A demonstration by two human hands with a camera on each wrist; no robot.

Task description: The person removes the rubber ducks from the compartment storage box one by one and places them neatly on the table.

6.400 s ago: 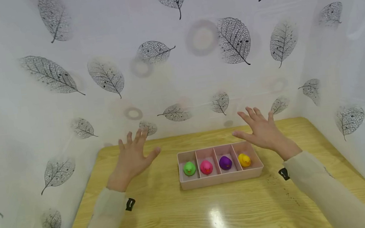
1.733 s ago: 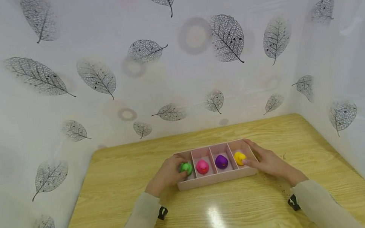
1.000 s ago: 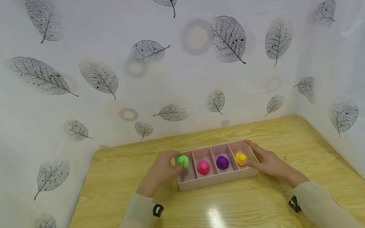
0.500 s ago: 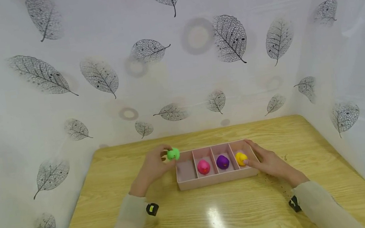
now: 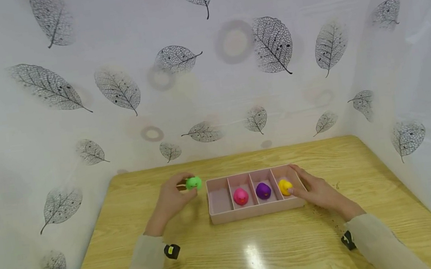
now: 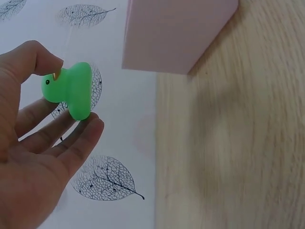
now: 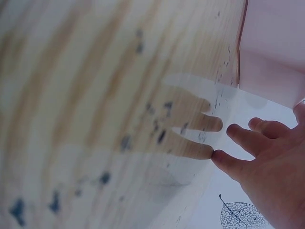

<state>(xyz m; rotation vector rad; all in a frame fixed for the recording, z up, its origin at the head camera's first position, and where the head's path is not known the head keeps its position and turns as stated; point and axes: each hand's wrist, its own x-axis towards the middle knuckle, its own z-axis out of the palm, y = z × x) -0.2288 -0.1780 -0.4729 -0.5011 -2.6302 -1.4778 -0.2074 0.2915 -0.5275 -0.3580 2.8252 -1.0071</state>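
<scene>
My left hand (image 5: 170, 201) pinches a green rubber duck (image 5: 194, 183) between thumb and fingers, raised above the table just left of a pink box. In the left wrist view the duck (image 6: 78, 90) shows clear of the table. The box (image 5: 257, 211) has a row of compartments; its leftmost one is bare. A pink duck (image 5: 241, 196), a purple duck (image 5: 263, 191) and a yellow duck (image 5: 285, 187) sit in the others. My right hand (image 5: 319, 191) holds the box's right end, thumb beside the yellow duck. Outside the box, its other fingers (image 7: 243, 138) spread in the right wrist view.
The wooden table (image 5: 198, 257) has a bright light reflection in front of the box. A white curtain (image 5: 210, 90) with a leaf print surrounds its back and sides. Dark specks (image 5: 337, 227) mark the tabletop near my right wrist.
My left hand has lifted the green duck out of the leftmost compartment and carried it left, past the box's edge. My right hand came to the box's right end earlier and has stayed there.
</scene>
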